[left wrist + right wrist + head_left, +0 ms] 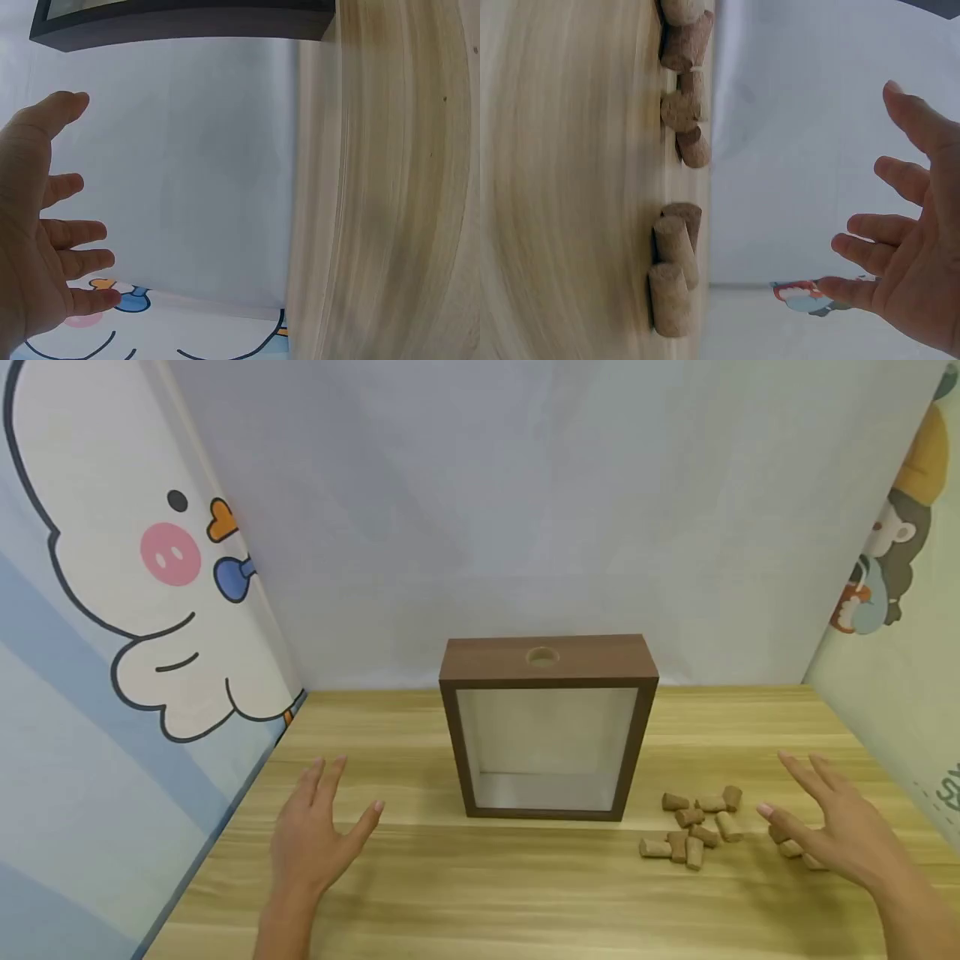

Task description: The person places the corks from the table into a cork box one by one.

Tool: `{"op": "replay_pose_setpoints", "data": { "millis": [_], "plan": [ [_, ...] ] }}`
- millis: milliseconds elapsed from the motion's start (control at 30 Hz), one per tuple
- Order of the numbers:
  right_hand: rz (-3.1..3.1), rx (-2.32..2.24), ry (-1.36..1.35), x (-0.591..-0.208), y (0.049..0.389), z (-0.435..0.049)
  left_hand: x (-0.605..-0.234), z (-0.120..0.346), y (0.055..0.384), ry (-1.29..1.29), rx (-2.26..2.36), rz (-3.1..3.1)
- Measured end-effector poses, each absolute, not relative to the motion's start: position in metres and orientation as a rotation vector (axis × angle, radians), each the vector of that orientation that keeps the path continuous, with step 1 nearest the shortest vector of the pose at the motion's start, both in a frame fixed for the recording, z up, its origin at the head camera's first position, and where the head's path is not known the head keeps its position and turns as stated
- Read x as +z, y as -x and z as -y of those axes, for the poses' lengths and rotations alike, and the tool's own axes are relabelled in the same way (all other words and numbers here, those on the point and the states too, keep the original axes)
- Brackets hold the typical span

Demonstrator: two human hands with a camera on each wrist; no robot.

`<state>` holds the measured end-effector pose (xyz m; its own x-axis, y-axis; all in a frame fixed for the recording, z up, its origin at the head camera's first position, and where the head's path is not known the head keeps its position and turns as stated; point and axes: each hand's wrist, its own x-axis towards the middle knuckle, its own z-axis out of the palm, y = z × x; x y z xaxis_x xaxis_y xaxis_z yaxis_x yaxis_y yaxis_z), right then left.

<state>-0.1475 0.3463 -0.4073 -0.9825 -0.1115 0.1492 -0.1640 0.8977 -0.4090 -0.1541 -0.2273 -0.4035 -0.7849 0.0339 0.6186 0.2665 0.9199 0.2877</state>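
A brown-framed box (546, 665) with a clear front and a round hole (542, 657) in its top stands upright on the table, centre in the head view. To its right lie several corks (690, 817), loosely scattered. My left hand (315, 831) hovers left of the box, fingers spread and holding nothing; the left wrist view shows the palm (30, 262) sideways. Over at the right, my right hand (843, 822) is above a smaller group of corks (790, 849), partly covering them, with fingers extended. In the right wrist view, corks (673, 251) lie apart from that hand.
The wood-grain table (420, 893) ends at a pale cloth backdrop (540, 510). A cartoon-printed panel (97, 593) borders the left side, and another printed panel (892, 668) borders the right.
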Motion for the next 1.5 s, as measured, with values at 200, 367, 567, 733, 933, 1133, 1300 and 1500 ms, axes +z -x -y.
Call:
{"op": "replay_pose_setpoints", "data": {
  "millis": [200,367,567,733,933,1133,1300,1500],
  "plan": [
    [2.789,0.859,-0.363,-0.411,0.150,-0.333,-0.404,0.219,0.157,0.270,-0.633,2.275],
    [2.693,0.945,-0.469,-0.420,0.153,-0.319,-0.400,0.212,0.160,0.306,-0.760,2.225],
    [2.628,0.920,-0.551,-0.432,0.153,-0.300,-0.388,0.203,0.170,0.357,-0.815,2.248],
    [2.590,0.921,-0.573,-0.440,0.153,-0.291,-0.381,0.192,0.180,0.451,-0.885,2.205],
    [2.602,1.041,-0.622,-0.448,0.155,-0.282,-0.378,0.178,0.186,0.509,-1.003,2.159],
    [2.582,1.230,-0.615,-0.457,0.158,-0.267,-0.372,0.169,0.190,0.537,-1.092,2.145],
    [2.543,1.333,-0.599,-0.461,0.162,-0.260,-0.365,0.162,0.193,0.483,-1.176,2.161],
    [2.544,1.392,-0.681,-0.468,0.167,-0.258,-0.356,0.152,0.198,0.481,-1.318,2.150]
  ]
}}
